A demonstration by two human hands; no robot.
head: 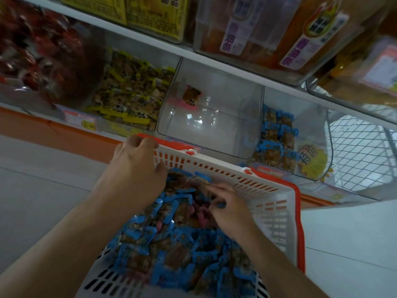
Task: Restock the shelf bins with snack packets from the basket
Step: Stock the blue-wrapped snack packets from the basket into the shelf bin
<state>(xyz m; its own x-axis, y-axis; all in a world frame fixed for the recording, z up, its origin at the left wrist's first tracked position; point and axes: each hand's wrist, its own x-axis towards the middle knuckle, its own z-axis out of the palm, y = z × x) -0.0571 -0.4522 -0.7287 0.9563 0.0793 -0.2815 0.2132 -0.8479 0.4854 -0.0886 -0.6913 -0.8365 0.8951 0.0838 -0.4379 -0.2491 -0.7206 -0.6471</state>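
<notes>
1. Gripping the far corner rim of the white slotted plastic basket with orange trim (253,186), the left hand (137,168) has its fingers curled over the edge and its thumb on the inside wall; it holds the basket up close to the shelf front.

2. Down inside the basket, the right hand (227,207) has its fingers bent into the heap of small blue-edged snack packets with brown contents (171,254); it appears to pinch one or a few packets near the far wall, though exactly how many I cannot tell; a few pink-edged packets (202,218) lie mixed in just beside it.

3. On the shelf above, the clear plastic bin in the middle (214,117) is nearly bare, with a single pink-edged packet (190,96) at its back; the clear bin to its right (285,138) holds blue-edged packets like those in the basket; the bin to its left (131,93) is heaped with yellow-edged packets, and a further bin of red packets (38,54) sits at far left.

4. Judged from this, the step in hand is picking packets out of the basket, with the lifting and dropping into a bin not yet begun.

5. The next move calls for closing firmly on a handful, raising it over the basket rim, and matching colour to bin: blue to the right bin, pink to the near-empty middle one; the left hand should keep the basket level so the loose heap does not slide.
</notes>
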